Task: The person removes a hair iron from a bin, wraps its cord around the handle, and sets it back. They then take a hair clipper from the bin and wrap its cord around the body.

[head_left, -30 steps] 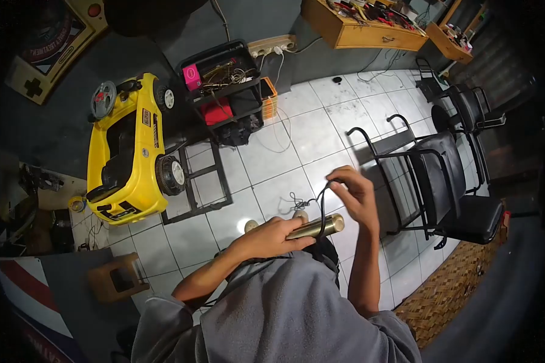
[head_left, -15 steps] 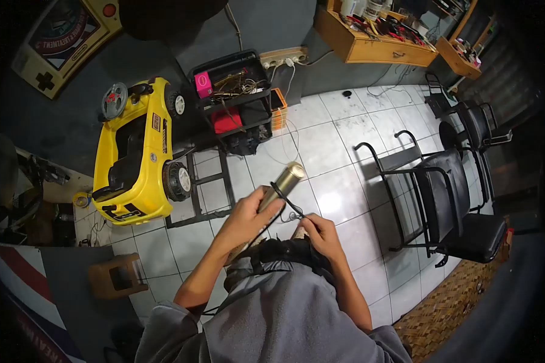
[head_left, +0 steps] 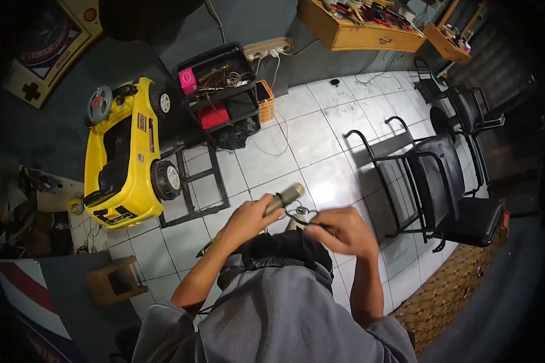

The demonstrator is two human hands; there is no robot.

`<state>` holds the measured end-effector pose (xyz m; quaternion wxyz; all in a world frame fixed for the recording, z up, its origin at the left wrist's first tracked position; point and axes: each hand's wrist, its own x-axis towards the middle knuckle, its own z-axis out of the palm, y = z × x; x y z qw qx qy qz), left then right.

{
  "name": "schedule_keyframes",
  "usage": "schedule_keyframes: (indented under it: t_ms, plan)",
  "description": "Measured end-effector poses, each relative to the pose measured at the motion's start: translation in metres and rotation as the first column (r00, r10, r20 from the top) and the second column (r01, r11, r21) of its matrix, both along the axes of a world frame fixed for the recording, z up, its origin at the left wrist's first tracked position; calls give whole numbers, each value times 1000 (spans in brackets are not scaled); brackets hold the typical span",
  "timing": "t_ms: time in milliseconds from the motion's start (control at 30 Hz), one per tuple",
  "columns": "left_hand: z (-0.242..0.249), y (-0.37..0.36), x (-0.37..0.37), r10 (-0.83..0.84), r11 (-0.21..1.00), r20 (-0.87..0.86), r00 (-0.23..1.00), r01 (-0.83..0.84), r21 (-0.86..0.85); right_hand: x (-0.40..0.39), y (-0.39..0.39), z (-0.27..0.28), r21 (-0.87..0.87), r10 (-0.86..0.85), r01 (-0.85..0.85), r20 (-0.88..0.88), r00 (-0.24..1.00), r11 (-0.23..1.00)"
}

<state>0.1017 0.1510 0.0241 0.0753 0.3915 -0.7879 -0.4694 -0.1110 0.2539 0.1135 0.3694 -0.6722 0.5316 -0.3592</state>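
My left hand [head_left: 248, 218] is wrapped round a gold-coloured cylindrical tool [head_left: 290, 195], whose rounded end points up and to the right. Its lower part is hidden in my palm. A turn of black cord [head_left: 295, 218] circles the tool and runs across to my right hand [head_left: 345, 231], which pinches it between closed fingers. Thin loops of the cord hang between the two hands, in front of my waist.
At the left stands a yellow ride-on toy car [head_left: 121, 157]. Behind it is a black tiered cart [head_left: 221, 97] holding cables and a pink box. Black chairs [head_left: 439, 181] stand at the right, a small brown stool [head_left: 115, 279] at the lower left. A wooden drawer shelf [head_left: 363, 37] carries tools.
My right hand has turned over and moved right, drawing the cord away from the tool. The tool, in my left hand, has dropped a little and tilted flatter.
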Motion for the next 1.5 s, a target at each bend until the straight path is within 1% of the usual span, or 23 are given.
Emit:
schedule_keyframes:
  t_ms: [67,133,167,200,267,400,467,500,533,600,733,767,800,867,933,1000,1067,1200,1267,1333,1367,1400,1500]
  plan:
    - [-3,12,-5,-144,989,38,989,143,27,-2,-18,0,-145,19,-24,-41,999,989]
    - [5,23,-12,-352,936,75,933,353,-6,-9,-36,-15,-125,46,-47,-15,999,991]
    - [11,23,-18,-481,876,197,854,471,99,-13,-43,-14,-21,45,-46,-68,997,999]
    - [25,26,-21,-505,860,99,857,490,141,-15,-50,-23,24,33,-32,-24,999,999]
    - [34,34,-23,-477,876,-40,878,478,58,-19,-59,-49,157,25,-36,71,997,987]
    - [59,25,-16,-388,921,-63,920,390,22,-18,-52,-113,262,-36,-54,327,944,964]
    - [60,16,-10,-339,938,-115,934,325,-124,-10,-42,-124,372,-90,-77,412,907,925]
    - [61,11,-8,-279,956,-131,951,263,-128,0,-34,-125,409,-208,-64,586,783,910]
    - [63,5,-6,-219,971,-148,965,200,-134,13,-23,-134,279,-302,192,435,848,941]
    - [61,-5,-4,-108,991,-161,981,93,-95,8,-14,-134,532,-341,20,513,788,847]
    - [56,-16,-1,-14,997,-79,997,8,-72,29,-2,-129,392,-273,111,387,881,913]
    - [51,-16,0,54,995,-124,991,-63,-72,36,1,-134,210,-220,161,300,928,965]
    - [46,-16,-2,121,989,-170,978,-134,-67,35,4,-127,210,-225,166,300,927,964]
    - [40,-21,-1,151,984,-167,974,-165,-74,34,11,-100,153,-136,150,-101,986,977]
    - [40,-24,1,255,967,-63,965,-252,47,35,19,-74,192,-164,177,-85,983,965]
    - [26,-24,4,230,971,-107,967,-235,-40,28,23,-47,245,-135,142,-43,990,959]
    - [22,-22,8,127,991,-76,989,-130,-35,18,28,-41,168,-178,170,38,983,971]
    - [28,-6,-5,-128,992,98,987,129,1,9,13,-7,72,-93,97,-48,994,993]
    - [28,9,-12,-293,954,9,956,292,67,6,0,-4,53,-169,175,-95,981,983]
    - [44,21,-18,-415,891,118,902,376,254,-4,-14,-12,24,-174,177,-91,980,984]
    - [45,24,-16,-482,856,-6,876,472,211,-9,-20,-18,21,-164,166,-80,983,986]
    - [44,29,-14,-488,852,-7,873,477,216,-13,-23,-21,66,-157,161,-54,986,985]
    - [47,34,-11,-454,884,-65,889,458,94,-27,-26,-49,230,-180,108,319,931,967]
